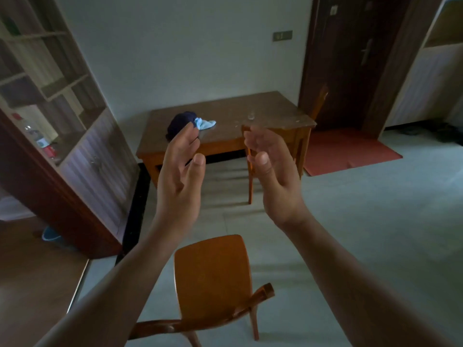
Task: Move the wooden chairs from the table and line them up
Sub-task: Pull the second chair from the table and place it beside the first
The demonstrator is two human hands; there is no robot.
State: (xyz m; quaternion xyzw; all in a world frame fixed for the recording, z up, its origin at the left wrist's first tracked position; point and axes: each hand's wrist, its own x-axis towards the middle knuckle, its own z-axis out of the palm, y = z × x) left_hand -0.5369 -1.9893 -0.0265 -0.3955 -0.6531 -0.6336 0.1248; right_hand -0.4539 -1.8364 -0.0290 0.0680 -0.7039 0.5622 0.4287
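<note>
A wooden chair (213,279) stands on the floor just below me, its curved backrest nearest to me and its seat bare. My left hand (179,176) and my right hand (273,171) are raised in front of me, palms facing each other, fingers apart, holding nothing. Behind my right hand a second wooden chair (250,176) is pushed in at the front of the wooden table (240,116), mostly hidden by the hand. A third wooden chair (319,101) stands at the table's right end, only its backrest showing.
A dark blue cloth (179,123) and a light blue cloth (205,123) lie on the table. A shelf unit (57,108) stands at the left, a dark door (350,61) with a red mat (348,151) at the right. Pale floor stretches to the right of the near chair.
</note>
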